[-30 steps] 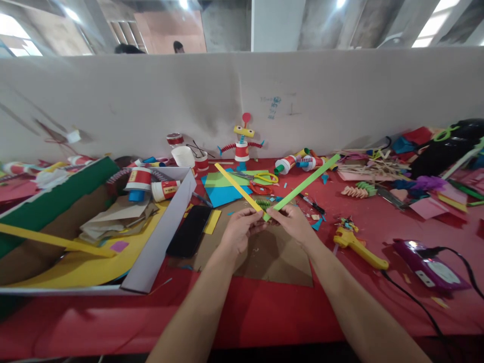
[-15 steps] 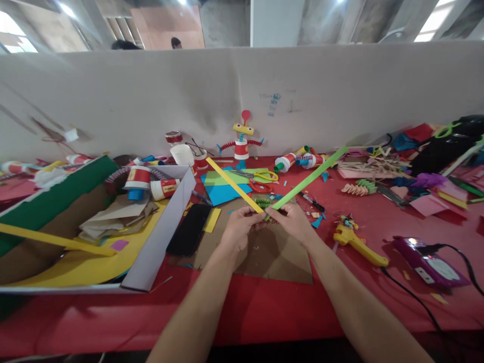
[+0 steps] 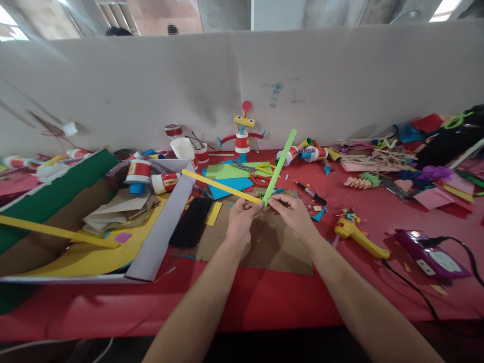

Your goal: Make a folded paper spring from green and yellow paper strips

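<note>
My left fingers (image 3: 250, 207) and right fingers (image 3: 280, 206) are pinching a long yellow paper strip (image 3: 221, 185) and a long green paper strip (image 3: 281, 164) where their ends meet, presumably to align that corner, above the flat brown cardboard sheet (image 3: 278, 252).

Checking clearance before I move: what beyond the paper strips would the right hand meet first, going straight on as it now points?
Likely the left hand, just ahead at the lower end of the green strip; exact depth is unclear.
</note>
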Motion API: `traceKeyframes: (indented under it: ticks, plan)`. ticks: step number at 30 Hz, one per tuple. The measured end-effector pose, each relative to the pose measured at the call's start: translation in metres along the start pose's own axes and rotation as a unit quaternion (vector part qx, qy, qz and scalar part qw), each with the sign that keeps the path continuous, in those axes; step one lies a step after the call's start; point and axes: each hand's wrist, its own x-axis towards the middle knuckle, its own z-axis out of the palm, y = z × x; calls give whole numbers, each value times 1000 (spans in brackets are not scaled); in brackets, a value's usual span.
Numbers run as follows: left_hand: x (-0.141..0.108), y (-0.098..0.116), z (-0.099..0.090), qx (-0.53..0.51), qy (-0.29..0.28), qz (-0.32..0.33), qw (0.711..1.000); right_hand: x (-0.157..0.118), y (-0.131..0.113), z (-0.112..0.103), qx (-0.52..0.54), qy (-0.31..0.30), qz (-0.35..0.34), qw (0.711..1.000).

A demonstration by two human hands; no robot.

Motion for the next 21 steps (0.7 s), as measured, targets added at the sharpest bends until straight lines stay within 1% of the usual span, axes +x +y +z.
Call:
traceKeyframes:
  ticks: [3,6,11,15,19,21]
  plan:
    - [-2,-1,2,1,10,-14,1000,-1,0,1,-1,15,-11,1000]
    - [-2,-3,3,1,16,-13,1000,-1,0,2,-4,25,-21,999]
    - [-3,-3,4,-10,12,-17,1000,-2,-3,1,-27,21,-21,999]
    - [-2,-1,5,-54,16,-21,998,-3,-4,2,-30,25,-25,999]
    - [0,-4,3,-112,24,-32,993,-5,-2,5,9,-4,-40,999]
    - [2,-5,2,-129,30,-34,991,-6,-1,7,7,-9,-55,998]
